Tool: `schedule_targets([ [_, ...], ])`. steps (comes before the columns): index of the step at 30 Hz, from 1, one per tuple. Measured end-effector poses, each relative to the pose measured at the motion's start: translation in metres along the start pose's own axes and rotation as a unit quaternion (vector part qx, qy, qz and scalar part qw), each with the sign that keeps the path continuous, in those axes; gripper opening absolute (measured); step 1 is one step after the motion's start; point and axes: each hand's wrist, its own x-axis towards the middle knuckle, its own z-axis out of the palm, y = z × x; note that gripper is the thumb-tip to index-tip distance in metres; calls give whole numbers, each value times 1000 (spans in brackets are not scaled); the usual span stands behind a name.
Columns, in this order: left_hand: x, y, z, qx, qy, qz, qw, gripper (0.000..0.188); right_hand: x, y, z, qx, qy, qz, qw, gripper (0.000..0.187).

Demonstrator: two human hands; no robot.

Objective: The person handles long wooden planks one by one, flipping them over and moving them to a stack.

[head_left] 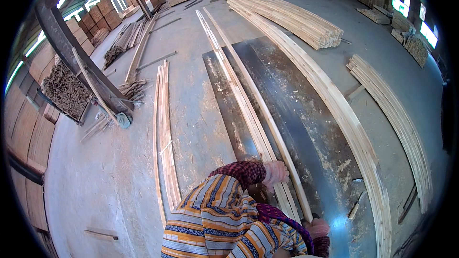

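Observation:
My left hand [275, 173] rests on a row of long pale wooden strips [239, 95] that lie side by side on a dark metal sheet [296, 114]. My right hand [317, 228] grips the near end of one single long strip [267, 114], which runs away from me just to the right of that row. My sleeves are dark red plaid over a striped orange and blue garment [220, 220]. The fingers of the left hand are partly hidden behind the strips.
A thick curved band of stacked strips [334, 105] lies along the sheet's right side, with another bundle [397, 119] further right and a large pile [287, 14] at the back. Loose strips [165, 134] lie on the concrete floor to the left. A steel post [81, 62] and wood stacks stand at far left.

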Motion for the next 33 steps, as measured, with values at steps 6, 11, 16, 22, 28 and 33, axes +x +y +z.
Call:
schedule_targets([
  [6, 0, -3, 18, 5, -25, -26, 999, 79, -32, 44, 34, -6, -42, 28, 999, 56],
  [11, 6, 3, 19, 25, 32, -32, 999, 84, -62, 79, 83, 4, 64, 47, 997, 45],
  [16, -17, 14, 24, 16, 148, -25, 989, 91, -56, 87, 115, 46, 174, 35, 983, 37],
  [22, -10, 17, 5, 0, 56, -29, 998, 99, -76, 72, 87, 158, 198, 86, 964, 38],
  [28, -13, 15, 1, -5, 22, -47, 999, 92, -60, 45, 26, 196, 184, 136, 954, 44],
  [33, 2, 8, 30, 6, 52, -44, 998, 84, -35, -13, 3, 64, 158, 74, 983, 85],
])
